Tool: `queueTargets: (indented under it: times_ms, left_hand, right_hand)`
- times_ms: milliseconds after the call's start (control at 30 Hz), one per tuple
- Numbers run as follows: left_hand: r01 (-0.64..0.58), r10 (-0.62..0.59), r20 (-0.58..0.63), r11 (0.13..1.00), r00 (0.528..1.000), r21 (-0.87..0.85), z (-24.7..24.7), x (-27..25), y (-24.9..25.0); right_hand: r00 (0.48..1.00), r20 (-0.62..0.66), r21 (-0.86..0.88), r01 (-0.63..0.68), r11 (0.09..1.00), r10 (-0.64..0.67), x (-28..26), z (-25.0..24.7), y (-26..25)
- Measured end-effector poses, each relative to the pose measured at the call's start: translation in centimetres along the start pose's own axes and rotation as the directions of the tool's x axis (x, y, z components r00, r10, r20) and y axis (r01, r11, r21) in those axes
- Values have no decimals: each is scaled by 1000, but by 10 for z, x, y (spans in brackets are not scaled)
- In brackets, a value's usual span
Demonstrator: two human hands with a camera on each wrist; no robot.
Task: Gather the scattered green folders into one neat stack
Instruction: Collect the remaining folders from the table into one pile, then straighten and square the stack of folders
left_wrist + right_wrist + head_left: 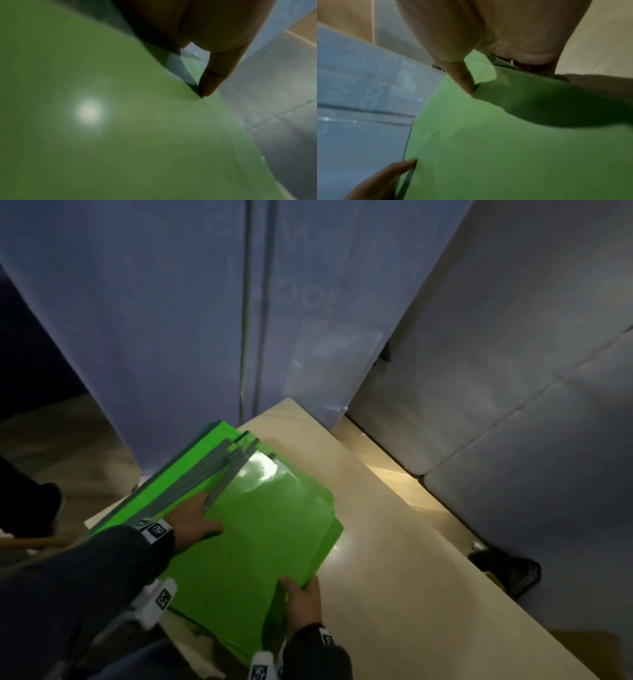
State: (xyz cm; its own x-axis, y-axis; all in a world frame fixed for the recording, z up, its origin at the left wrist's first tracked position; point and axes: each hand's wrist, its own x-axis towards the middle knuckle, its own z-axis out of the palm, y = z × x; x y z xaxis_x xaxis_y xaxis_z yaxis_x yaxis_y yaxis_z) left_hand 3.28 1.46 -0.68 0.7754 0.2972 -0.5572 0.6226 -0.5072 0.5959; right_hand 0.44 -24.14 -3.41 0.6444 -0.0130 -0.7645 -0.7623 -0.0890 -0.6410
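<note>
1. A person bends over a pale wooden table (394,542), both hands on a heap of green folders (260,529) lying at its near left corner, part of the heap overhanging the table's left edge.

2. The left hand (193,520) lies on top along the heap's left side, thumb spread across the glossy top cover and fingers reaching to the grey spine bars (219,470); the left wrist view shows a fingertip (210,86) pressing down at a folder edge.

3. The right hand (303,599) takes the heap's near right edge, thumb on top and fingers curled beneath; the right wrist view shows the thumb (464,79) bearing on a bent corner of a cover.

4. The heap's long axis runs from the person diagonally away towards the blue panel (171,320) behind the table. The spines fan apart at the far end, and lower covers jut out on the right side, so the stack is gathered but not yet square.

5. Squaring it likely turns on the two hands closing towards each other across the short axis. How many folders there are is hard to say in the dim light.
</note>
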Motion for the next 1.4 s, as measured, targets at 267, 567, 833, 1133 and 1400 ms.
queueTargets:
  times_ms: [267,567,833,1133,1400]
  left_hand:
    - [99,-112,5,900,994,424,-67,56,-43]
    - [224,-232,28,959,972,175,-100,86,-58]
    - [190,-178,107,976,978,-110,-61,33,-46]
    - [-134,158,93,966,983,-223,-22,-26,2]
    - [-275,362,286,913,887,-302,24,-51,70]
  right_hand:
    - [992,-111,-88,-75,993,65,24,83,-3]
    - [975,-94,-14,-205,979,203,36,86,-17]
    - [947,39,16,-319,948,318,44,63,-16]
    - [997,49,226,-69,972,60,12,-20,-7]
    - [921,-166,347,390,853,-353,-49,-112,-15]
